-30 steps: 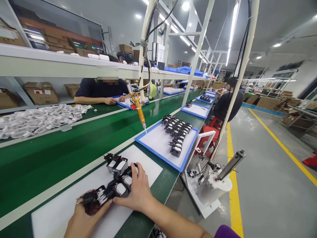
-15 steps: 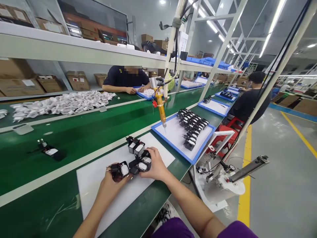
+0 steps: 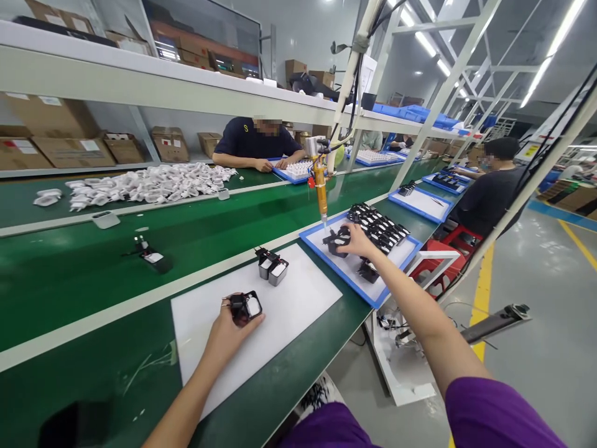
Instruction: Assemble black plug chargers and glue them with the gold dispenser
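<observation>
My left hand (image 3: 227, 336) is closed around a black plug adapter (image 3: 250, 305), its open side with a white part facing up, over the white board (image 3: 303, 298). My right hand (image 3: 360, 241) reaches out to the blue-rimmed tray (image 3: 336, 274) and grips black plug adapters (image 3: 334, 242) at its left part; I cannot tell exactly how many. Just above them is the tip of a hanging amber dispenser (image 3: 321, 190). Two more plug adapters (image 3: 272, 267) stand side by side on the board. Rows of similar adapters (image 3: 380, 227) fill the tray's far part.
On the green belt lies a single black adapter (image 3: 152, 255). White plastic parts (image 3: 153, 185) are heaped beyond it. One co-worker (image 3: 256, 146) sits across the line, another (image 3: 499, 180) to the right. A second blue tray (image 3: 420, 205) and a slanted pole (image 3: 527, 199) stand right.
My right hand has moved from the board, beside my left hand, away to the tray with its adapters. My left hand keeps its adapter over the board. The view has shifted slightly.
</observation>
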A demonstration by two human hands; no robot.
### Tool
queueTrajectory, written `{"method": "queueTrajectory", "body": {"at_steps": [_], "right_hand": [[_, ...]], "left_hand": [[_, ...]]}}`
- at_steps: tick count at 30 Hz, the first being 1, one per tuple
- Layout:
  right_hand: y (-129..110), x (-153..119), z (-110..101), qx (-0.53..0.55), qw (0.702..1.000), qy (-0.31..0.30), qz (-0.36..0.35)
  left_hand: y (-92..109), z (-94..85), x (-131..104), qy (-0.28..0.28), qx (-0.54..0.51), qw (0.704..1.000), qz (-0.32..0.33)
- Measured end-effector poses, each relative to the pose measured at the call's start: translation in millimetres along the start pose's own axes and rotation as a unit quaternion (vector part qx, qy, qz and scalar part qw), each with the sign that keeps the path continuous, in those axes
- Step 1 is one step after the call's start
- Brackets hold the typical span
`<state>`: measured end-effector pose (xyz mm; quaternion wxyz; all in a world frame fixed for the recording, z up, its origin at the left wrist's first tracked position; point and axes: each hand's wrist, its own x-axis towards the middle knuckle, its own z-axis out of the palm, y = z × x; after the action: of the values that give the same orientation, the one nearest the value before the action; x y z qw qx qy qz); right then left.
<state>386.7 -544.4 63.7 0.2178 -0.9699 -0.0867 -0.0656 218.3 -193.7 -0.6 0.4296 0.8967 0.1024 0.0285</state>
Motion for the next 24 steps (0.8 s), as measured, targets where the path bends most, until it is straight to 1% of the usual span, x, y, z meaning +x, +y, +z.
{"method": "queueTrajectory", "body": {"at_steps": [2, 4, 7, 9, 13, 15, 17, 21, 24], "right_hand": [[18.3, 18.9, -1.7, -0.026, 0.999, -0.017, 0.030], [30.9, 29.4, 2.0, -0.048, 0.997, -0.035, 0.048], [41.1, 35.7, 8.8, -0.075, 0.994, -0.059, 0.059], [44.5, 37.9, 9.2, -0.091, 0.990, -0.079, 0.066], [46.5, 41.6, 1.2, -0.126, 0.980, -0.127, 0.090], [44.8, 41.8, -1.7, -0.145, 0.975, -0.139, 0.097], [41.8, 40.2, -1.9, -0.158, 0.973, -0.140, 0.092], [34.6, 33.5, -1.1, -0.154, 0.977, -0.135, 0.057], [26.4, 27.3, -3.8, -0.139, 0.983, -0.116, 0.037]], "left_hand": [[-0.7, 0.6, -0.6, 0.001, 0.000, 1.000, 0.004], [-0.7, 0.9, -1.1, 0.002, 0.000, 1.000, 0.004], [0.7, 0.5, -2.0, 0.000, 0.006, 1.000, -0.001], [1.6, 0.1, -2.6, -0.002, 0.011, 1.000, -0.003], [1.8, -0.2, -3.1, -0.010, 0.017, 1.000, -0.008], [1.6, -0.2, -3.2, -0.009, 0.019, 1.000, -0.006], [1.7, -0.4, -3.3, -0.007, 0.017, 1.000, -0.002], [2.1, -0.5, -3.2, -0.002, 0.005, 1.000, 0.002], [1.3, 0.5, -3.0, -0.004, -0.006, 1.000, 0.003]]}}
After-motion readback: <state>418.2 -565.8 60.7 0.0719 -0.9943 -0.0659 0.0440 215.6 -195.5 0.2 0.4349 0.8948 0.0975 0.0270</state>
